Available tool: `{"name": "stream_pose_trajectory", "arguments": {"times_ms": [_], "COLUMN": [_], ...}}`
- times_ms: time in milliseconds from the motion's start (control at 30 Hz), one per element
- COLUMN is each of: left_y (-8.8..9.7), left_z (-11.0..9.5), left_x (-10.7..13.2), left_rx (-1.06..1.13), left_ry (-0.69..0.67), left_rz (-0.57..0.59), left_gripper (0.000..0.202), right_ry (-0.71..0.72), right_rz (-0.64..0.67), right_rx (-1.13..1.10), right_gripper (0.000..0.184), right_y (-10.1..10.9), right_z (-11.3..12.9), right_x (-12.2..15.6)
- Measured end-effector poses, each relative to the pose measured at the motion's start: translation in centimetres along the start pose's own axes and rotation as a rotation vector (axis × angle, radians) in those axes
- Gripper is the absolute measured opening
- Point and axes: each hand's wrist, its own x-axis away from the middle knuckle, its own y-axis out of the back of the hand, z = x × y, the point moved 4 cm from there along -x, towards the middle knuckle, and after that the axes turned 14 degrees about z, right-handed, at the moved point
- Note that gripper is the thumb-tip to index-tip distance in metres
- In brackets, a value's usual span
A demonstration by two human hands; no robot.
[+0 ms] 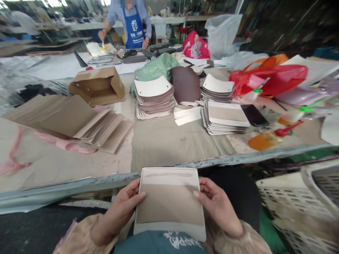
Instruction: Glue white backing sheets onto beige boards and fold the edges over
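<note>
I hold a white rectangular panel with a tan sheet stuck on its middle, low in front of me over my lap. My left hand grips its left edge, thumb lying on the tan face. Its right edge is pinched by my right hand, thumb on top as well. On the table beyond lies a stack of the same panels, with two stacks of curved white-faced pieces behind it. A fanned pile of tan sheets sits to the left.
An open cardboard box, a dark brown leather piece, a black phone, orange glue bottles, red and green plastic bags crowd the table. A white plastic crate stands at my right. A person in a blue apron works at the far end.
</note>
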Motion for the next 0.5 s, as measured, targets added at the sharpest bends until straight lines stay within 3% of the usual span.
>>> {"name": "stream_pose_trajectory", "arguments": {"times_ms": [200,500], "left_y": [0.38,0.44], "left_z": [0.54,0.92], "left_x": [-0.02,-0.37], "left_rx": [-0.065,0.006], "left_ry": [0.042,0.047], "left_rz": [-0.119,-0.126], "left_gripper": [0.047,0.043], "right_ry": [0.018,0.014], "right_rz": [-0.018,-0.028], "right_rx": [0.011,0.005], "right_gripper": [0.029,0.026], "right_y": [0.09,0.42], "right_z": [0.11,-0.41], "right_x": [-0.13,0.08]}}
